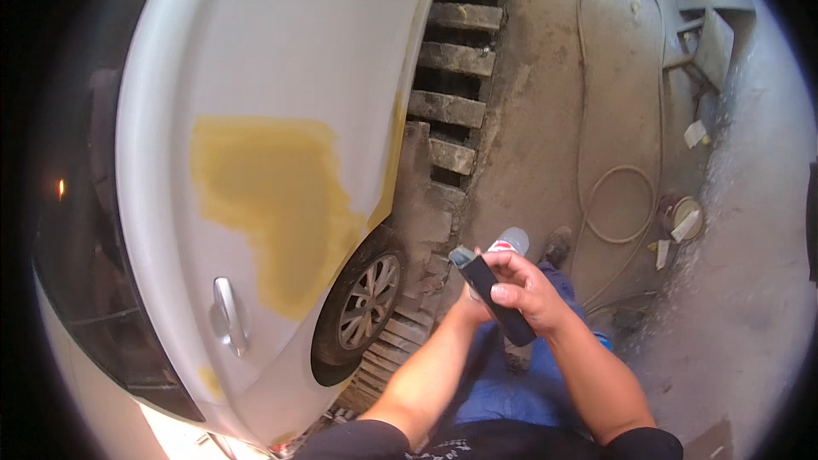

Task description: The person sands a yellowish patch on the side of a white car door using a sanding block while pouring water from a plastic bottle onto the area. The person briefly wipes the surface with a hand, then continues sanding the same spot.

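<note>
My right hand [530, 292] is closed around a long, dark block [497, 300] that looks like a sanding block. A grey sheet or edge shows at its upper left end. My left hand [474, 301] is just behind the block, its fingers mostly hidden by it. Beyond my right hand the rounded end of a clear plastic bottle [515, 239] with a red and white label sticks out; whether my left hand holds it is hidden. To the left is a pale car panel [281, 43] with a large yellowish patch of filler [274, 196].
A door handle [227, 315] and a wheel [368, 302] belong to the car. Slatted grating [450, 108] runs along the floor beside it. A looped hose [582, 102] lies to the right, near a round can [687, 216] and a chair-like object [712, 49].
</note>
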A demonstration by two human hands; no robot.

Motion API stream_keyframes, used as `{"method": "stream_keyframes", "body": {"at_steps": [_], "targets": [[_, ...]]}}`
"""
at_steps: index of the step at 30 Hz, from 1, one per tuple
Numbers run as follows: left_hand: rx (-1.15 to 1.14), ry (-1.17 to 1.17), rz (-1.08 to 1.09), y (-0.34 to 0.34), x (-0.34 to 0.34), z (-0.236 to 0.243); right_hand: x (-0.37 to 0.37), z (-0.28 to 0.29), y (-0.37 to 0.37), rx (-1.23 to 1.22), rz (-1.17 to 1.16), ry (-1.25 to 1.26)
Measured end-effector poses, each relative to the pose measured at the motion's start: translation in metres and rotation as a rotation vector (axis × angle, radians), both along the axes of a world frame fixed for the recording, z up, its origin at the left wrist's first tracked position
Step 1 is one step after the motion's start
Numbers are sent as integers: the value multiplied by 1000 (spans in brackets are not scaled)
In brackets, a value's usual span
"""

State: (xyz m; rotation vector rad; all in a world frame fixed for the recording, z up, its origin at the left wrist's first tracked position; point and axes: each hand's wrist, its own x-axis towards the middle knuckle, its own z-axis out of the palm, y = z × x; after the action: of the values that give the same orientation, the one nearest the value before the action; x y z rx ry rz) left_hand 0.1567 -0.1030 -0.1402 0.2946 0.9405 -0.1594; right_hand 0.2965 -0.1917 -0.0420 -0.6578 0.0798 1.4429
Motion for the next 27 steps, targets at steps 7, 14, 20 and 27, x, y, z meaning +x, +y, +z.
{"method": "stream_keyframes", "body": {"at_steps": [7,14,20,27], "targets": [[248,-11,185,58,11,-71,-8,-77,-27,-18,-240,93],[1567,-208,-84,222,-24,22,-92,-235,40,-496,-235,-236],[1941,-101,-645,296,-57,62,-201,-309,165,-486,-213,-346],[2111,81,-841,299,-62,80,-218,-321,289,-371,-433,-613]]}}
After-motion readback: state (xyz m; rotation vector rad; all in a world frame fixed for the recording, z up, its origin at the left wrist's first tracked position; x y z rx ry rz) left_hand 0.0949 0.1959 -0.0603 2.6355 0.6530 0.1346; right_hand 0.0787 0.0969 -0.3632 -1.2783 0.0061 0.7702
